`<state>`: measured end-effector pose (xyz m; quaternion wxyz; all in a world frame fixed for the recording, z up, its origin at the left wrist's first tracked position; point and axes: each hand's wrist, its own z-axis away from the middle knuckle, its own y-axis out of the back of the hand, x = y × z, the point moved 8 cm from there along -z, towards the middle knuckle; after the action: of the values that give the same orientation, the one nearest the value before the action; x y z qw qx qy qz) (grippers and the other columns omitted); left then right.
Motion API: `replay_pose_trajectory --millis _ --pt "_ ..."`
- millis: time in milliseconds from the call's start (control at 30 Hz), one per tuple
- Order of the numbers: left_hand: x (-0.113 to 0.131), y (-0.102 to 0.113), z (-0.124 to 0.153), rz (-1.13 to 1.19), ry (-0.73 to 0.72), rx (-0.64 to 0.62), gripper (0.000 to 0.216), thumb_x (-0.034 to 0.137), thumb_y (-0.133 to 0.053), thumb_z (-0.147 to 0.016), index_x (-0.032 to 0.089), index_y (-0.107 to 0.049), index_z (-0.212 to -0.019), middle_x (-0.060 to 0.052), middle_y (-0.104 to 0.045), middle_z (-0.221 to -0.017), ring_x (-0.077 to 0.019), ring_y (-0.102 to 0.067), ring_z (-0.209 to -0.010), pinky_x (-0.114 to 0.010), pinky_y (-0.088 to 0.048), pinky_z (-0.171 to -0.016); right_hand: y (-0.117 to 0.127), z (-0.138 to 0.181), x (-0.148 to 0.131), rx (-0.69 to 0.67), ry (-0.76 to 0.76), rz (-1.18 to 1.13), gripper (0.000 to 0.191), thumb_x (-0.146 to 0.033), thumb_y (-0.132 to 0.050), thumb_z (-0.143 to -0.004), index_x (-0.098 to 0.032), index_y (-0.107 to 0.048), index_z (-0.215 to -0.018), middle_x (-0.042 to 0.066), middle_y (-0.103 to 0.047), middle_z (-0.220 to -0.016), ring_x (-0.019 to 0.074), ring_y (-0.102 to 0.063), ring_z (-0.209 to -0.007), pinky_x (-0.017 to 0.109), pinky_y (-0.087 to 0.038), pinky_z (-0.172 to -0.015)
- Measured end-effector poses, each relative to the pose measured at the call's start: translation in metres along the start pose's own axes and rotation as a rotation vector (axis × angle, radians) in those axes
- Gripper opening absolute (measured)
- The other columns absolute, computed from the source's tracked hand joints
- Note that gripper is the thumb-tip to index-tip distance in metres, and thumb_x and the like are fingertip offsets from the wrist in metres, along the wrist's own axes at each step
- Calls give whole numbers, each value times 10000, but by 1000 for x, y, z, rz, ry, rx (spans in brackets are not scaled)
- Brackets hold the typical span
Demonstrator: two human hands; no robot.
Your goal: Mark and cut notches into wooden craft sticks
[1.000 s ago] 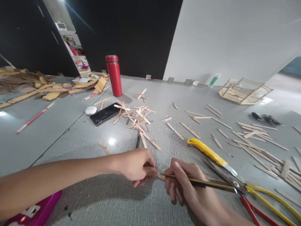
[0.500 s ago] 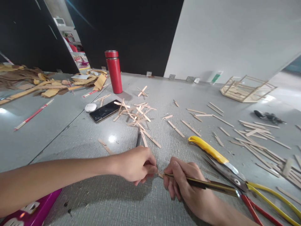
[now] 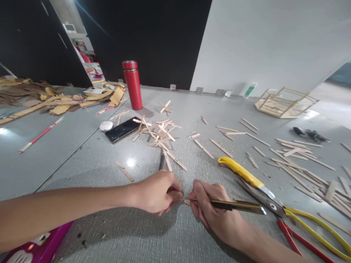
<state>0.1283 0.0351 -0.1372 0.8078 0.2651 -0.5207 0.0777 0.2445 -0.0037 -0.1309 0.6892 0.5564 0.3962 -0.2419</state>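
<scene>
My left hand (image 3: 159, 191) pinches a small wooden stick piece (image 3: 185, 200) against the grey table (image 3: 115, 230) near its front edge. My right hand (image 3: 212, 212) grips a slim black-and-gold utility knife (image 3: 233, 205), its tip touching the stick piece right beside my left fingertips. The stick piece is mostly hidden by the fingers of both hands.
A yellow-handled knife (image 3: 241, 173) and long shears with yellow and red handles (image 3: 301, 226) lie to the right. Loose wooden sticks (image 3: 160, 133) cover the middle and right. A black pen (image 3: 161, 160), phone (image 3: 122, 129), red flask (image 3: 133, 86), stick frame model (image 3: 285, 102) and magenta box (image 3: 35, 248) surround.
My right hand has drawn the knife slightly left and closer to my left fingertips. My left hand has stayed in place on the stick piece.
</scene>
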Motion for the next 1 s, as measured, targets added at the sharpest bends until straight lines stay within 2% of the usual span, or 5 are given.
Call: replay_pose_trajectory --millis 167,367,533,767,1000 --pt "0 0 -1 -4 -11 1 388 191 -489 -955 191 -485 -567 33 -527 -512 -83 -520 -372 -183 -380 -399 -3 2 1 -7 11 6 554 -518 -273 -1106 -238 -504 -688 -31 -523 -556 132 -456 -499 341 -426 -662" --pt "-4 -1 -1 -1 17 -4 342 195 -495 -960 186 -520 -619 29 -551 -522 -87 -522 -366 -181 -397 -397 0 -10 10 58 -143 -147 553 -620 -219 -1073 -244 -469 -753 -53 -508 -490 98 -383 -330 236 -312 -384" --pt "-5 -2 0 -13 6 -1 364 216 -463 -978 192 -504 -618 23 -555 -517 -93 -522 -356 -187 -387 -383 0 -12 7 29 -154 -191 525 -594 -227 -1076 -241 -467 -769 -65 -507 -474 90 -363 -315 205 -296 -357" --pt "-4 -3 2 -49 -47 31 347 191 -464 -958 198 -481 -611 34 -533 -528 -89 -521 -375 -187 -377 -392 0 -3 -6 -66 99 36 524 -436 -304 -1119 -224 -488 -676 -49 -476 -553 100 -412 -471 255 -388 -532" --pt "21 5 11 -207 -217 208 421 296 -402 -1072 205 -464 -667 37 -496 -569 -105 -490 -516 -249 -371 -542 10 17 -41 68 558 317 309 -156 -383 -1034 -237 -491 -756 -11 -531 -617 131 -418 -503 294 -342 -486"
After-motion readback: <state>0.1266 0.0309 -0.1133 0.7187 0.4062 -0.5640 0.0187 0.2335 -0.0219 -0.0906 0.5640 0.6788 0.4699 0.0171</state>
